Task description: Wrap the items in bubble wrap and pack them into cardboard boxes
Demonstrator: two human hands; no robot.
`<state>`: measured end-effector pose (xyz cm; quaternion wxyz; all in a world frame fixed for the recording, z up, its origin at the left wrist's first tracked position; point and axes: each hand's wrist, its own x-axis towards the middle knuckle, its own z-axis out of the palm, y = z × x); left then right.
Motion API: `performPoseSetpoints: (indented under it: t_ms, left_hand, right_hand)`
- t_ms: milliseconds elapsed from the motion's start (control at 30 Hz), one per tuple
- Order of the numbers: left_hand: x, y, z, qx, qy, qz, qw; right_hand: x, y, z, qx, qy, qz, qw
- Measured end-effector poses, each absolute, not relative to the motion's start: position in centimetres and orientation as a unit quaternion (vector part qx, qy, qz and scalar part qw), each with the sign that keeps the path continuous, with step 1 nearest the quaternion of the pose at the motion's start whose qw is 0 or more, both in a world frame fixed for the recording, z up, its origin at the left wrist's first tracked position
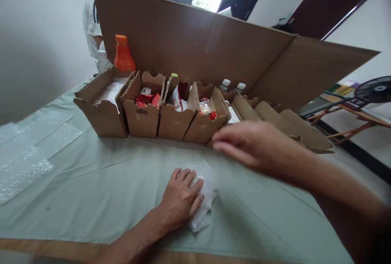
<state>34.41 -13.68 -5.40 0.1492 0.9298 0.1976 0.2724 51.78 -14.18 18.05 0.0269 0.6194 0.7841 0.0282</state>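
Observation:
My left hand (181,195) lies with its fingers stretched out over a small piece of bubble wrap (205,180), pressing it flat on the cloth. Whatever may be under or inside the wrap cannot be made out. My right hand (249,144) is raised in front of the cardboard boxes, close to one holding something white (233,114). Motion smears its fingers, so any grip is unclear. Left of it stands a cardboard box (200,127) with red and clear packets inside.
More bubble wrap sheets (30,150) lie at the left on the green tablecloth (122,199). A cardboard box (113,123) holds further wrap. An orange bottle (122,54) stands behind it, before a tall cardboard panel (198,36). At the right is a black fan (374,91).

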Motion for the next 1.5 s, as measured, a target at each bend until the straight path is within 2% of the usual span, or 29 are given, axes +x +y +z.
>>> performPoseSetpoints:
  t_ms: [67, 167, 300, 400, 500, 567, 633, 733, 800, 867, 933, 1000, 1100, 1200, 1267, 1400, 1500]
  left_hand:
    - [34.5, -13.8, -5.3, 0.926, 0.205, 0.276, 0.155]
    - [34.4, -13.9, -5.3, 0.923, 0.209, 0.286, 0.153]
    - [34.5, -13.9, -5.3, 0.92, 0.216, 0.278, 0.175]
    - [34.6, -13.8, -5.2, 0.911, 0.218, 0.283, 0.204]
    - [34.7, -13.5, -5.1, 0.899, 0.223, 0.298, 0.233]
    - [34.7, -13.3, -5.1, 0.894, 0.227, 0.297, 0.247]
    - [34.6, -13.0, -5.1, 0.893, 0.225, 0.29, 0.261]
    - [34.3, -13.0, -4.9, 0.884, 0.224, 0.311, 0.269]
    - [34.1, -13.2, -4.5, 0.861, 0.233, 0.377, 0.251]
    - [33.7, -13.4, -4.1, 0.817, 0.234, 0.476, 0.227]
    - [33.2, -13.6, -3.7, 0.768, 0.23, 0.564, 0.196]
    - [33.0, -13.6, -3.6, 0.75, 0.237, 0.599, 0.151]
    - [33.1, -13.2, -3.8, 0.813, 0.274, 0.503, 0.105]
    - [33.6, -12.8, -4.0, 0.883, 0.305, 0.326, 0.143]
    - [33.8, -12.7, -4.0, 0.893, 0.321, 0.264, 0.172]
    - [34.1, -13.0, -3.8, 0.884, 0.343, 0.25, 0.194]
    - [34.3, -13.2, -4.0, 0.878, 0.345, 0.252, 0.217]
  right_hand:
    - [51.4, -8.5, 19.7, 0.64, 0.758, 0.116, 0.055]
    - [50.8, 0.7, 18.7, 0.637, 0.739, 0.158, 0.153]
    - [51.3, 9.2, 15.3, 0.678, 0.685, 0.068, 0.259]
    - [52.1, 11.6, 13.5, 0.688, 0.669, 0.01, 0.281]
    - [52.5, 11.4, 13.3, 0.693, 0.672, 0.001, 0.26]
    - [52.5, 9.8, 14.5, 0.701, 0.677, 0.04, 0.218]
    - [52.6, 6.8, 16.5, 0.707, 0.681, 0.141, 0.128]
    - [53.1, -0.2, 19.3, 0.698, 0.655, 0.284, -0.054]
    - [53.3, -5.7, 19.3, 0.687, 0.643, 0.282, -0.187]
    - [53.1, -10.8, 16.5, 0.676, 0.656, 0.199, -0.27]
    - [52.4, -14.5, 11.6, 0.681, 0.674, 0.071, -0.277]
    - [51.5, -16.6, 6.1, 0.703, 0.679, -0.021, -0.209]
    - [50.9, -17.4, 1.8, 0.704, 0.703, -0.071, -0.069]
    - [52.2, -16.3, 4.4, 0.661, 0.749, -0.042, 0.022]
    - [52.8, -14.3, 8.8, 0.637, 0.771, -0.016, 0.027]
    - [50.2, -7.0, 17.1, 0.605, 0.794, 0.044, -0.035]
    - [46.3, 0.9, 19.2, 0.606, 0.785, 0.124, -0.032]
